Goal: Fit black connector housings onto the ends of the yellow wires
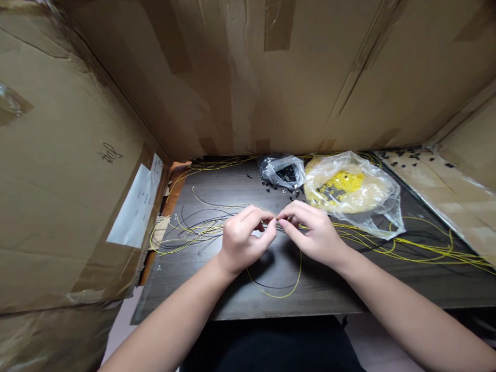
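My left hand (249, 235) and my right hand (308, 230) meet fingertip to fingertip above the dark table. Each is closed in a pinch. Between them runs a thin yellow wire (301, 265), which hangs in a loop below my fingers. What sits right at the fingertips is too small to make out. Under and beside my hands lies a bundle of yellow and black wires (363, 237), spreading to both sides. Just beyond my right hand rests a clear plastic bag (378, 195) of small yellow pieces (345, 180).
A smaller plastic bag (274, 166) of black pieces (287, 174) stands at the back, with loose black bits scattered around it. Cardboard walls (236, 88) enclose the table (178, 297) at the back and sides. More black bits lie on the cardboard at right.
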Tool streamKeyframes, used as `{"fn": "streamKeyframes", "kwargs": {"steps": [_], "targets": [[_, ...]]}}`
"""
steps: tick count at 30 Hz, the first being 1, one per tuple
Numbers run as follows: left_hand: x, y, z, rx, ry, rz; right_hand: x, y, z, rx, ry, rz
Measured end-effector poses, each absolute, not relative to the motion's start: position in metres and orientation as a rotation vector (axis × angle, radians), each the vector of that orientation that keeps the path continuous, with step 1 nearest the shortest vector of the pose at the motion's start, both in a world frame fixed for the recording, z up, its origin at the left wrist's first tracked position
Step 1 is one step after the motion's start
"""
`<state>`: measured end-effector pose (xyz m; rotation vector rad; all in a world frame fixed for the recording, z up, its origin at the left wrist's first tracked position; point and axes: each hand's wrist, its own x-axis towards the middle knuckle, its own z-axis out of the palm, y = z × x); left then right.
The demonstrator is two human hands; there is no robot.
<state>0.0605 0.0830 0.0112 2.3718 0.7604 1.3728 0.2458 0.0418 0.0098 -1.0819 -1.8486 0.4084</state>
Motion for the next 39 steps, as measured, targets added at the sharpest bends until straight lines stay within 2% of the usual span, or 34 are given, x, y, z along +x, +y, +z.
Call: {"fn": "streamKeyframes", "kwargs": {"steps": [11, 20, 34, 39], "targets": [[0.065, 0.085, 0.017, 1.967, 0.925, 1.18, 0.264, 0.043, 0.01, -1.09, -2.006, 0.033], [0.067, 0.085, 0.013, 2.052, 0.891, 1.112, 0.253, 0.041, 0.01, -1.085, -2.064, -0.002], [0.059, 0.085, 0.005, 2.828, 0.895, 1.25, 0.25, 0.043, 0.002, -1.165, -2.063, -0.166], [0.057, 0.085, 0.008, 3.013, 0.89, 1.306, 0.247, 0.043, -0.001, -1.151, -2.043, -0.117]]}}
